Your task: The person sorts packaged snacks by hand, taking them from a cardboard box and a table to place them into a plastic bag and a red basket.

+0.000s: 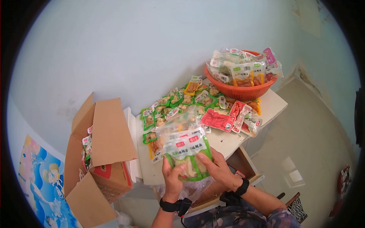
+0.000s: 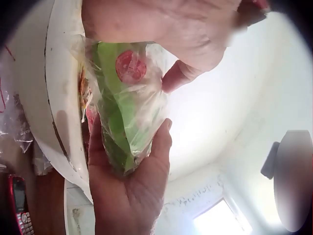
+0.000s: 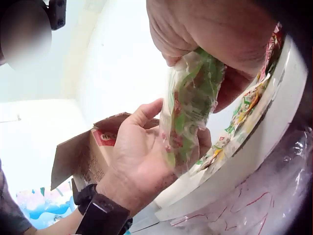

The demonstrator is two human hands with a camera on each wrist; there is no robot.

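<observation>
A person seen from above holds a bundle of green-edged snack packets point(image 1: 186, 155) upright between both hands, just above the near edge of a white desk point(image 1: 228, 142). The bundle sits inside a loose, clear plastic wrap.

The left hand point(image 1: 173, 182) cups the bundle's lower left side, fingers curled round behind it and thumb pressed on the front. The right hand point(image 1: 220, 171) grips the lower right side the same way, its fingers wrapped over the edge. The wrist views show the packets pinched between both palms.

Beyond the fingers, many loose packets point(image 1: 178, 102) lie spread across the desk, with red packets point(image 1: 218, 119) further to the right. Farther off on that side stands an orange basket point(image 1: 243, 93) heaped with more packets. To the left of the fingers, an open cardboard box point(image 1: 110, 133) holds a few packets. Below the hands, more clear plastic hangs over the desk edge, and a red phone point(image 2: 19, 205) lies lower down.

Judged from this: the wrap looks slick and slack, and the grip is only on the bundle's lower half, so the packets could fan out at the top or slide through and drop past the desk edge. A forearm swinging forward could also sweep the loose packets off the desk.
</observation>
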